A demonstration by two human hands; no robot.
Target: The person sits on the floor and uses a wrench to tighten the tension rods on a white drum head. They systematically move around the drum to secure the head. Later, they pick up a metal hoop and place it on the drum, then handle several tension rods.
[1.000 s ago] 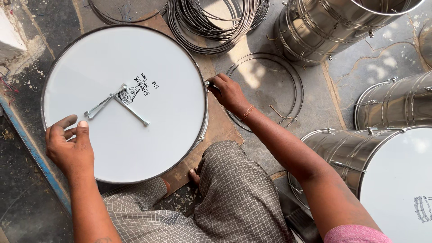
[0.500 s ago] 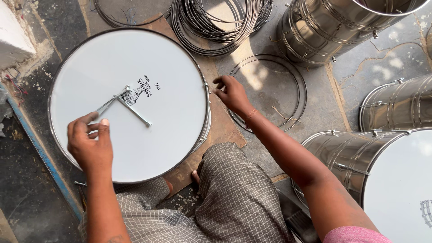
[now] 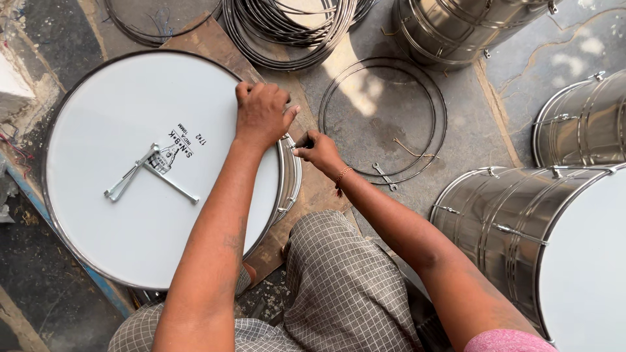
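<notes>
A big drum [image 3: 130, 215] with a white top lies flat on the floor [image 3: 482, 130] in front of the person. The left hand [image 3: 261, 114] rests on the drum's far right edge, with its fingers bent down over the metal rim. The right hand [image 3: 317, 150] is just beside that same edge, touching the side of the drum. Its fingers are closed around a small dark tool [image 3: 303, 142]; I cannot tell what kind it is. The two hands are very near each other.

Two thin metal tools [image 3: 147, 176] lie crossed in the middle of the white top. On the floor to the right of the drum lie thin metal rings [image 3: 385, 117] and a small spanner [image 3: 385, 176]. Shiny metal drums [image 3: 521, 221] stand at the right side.
</notes>
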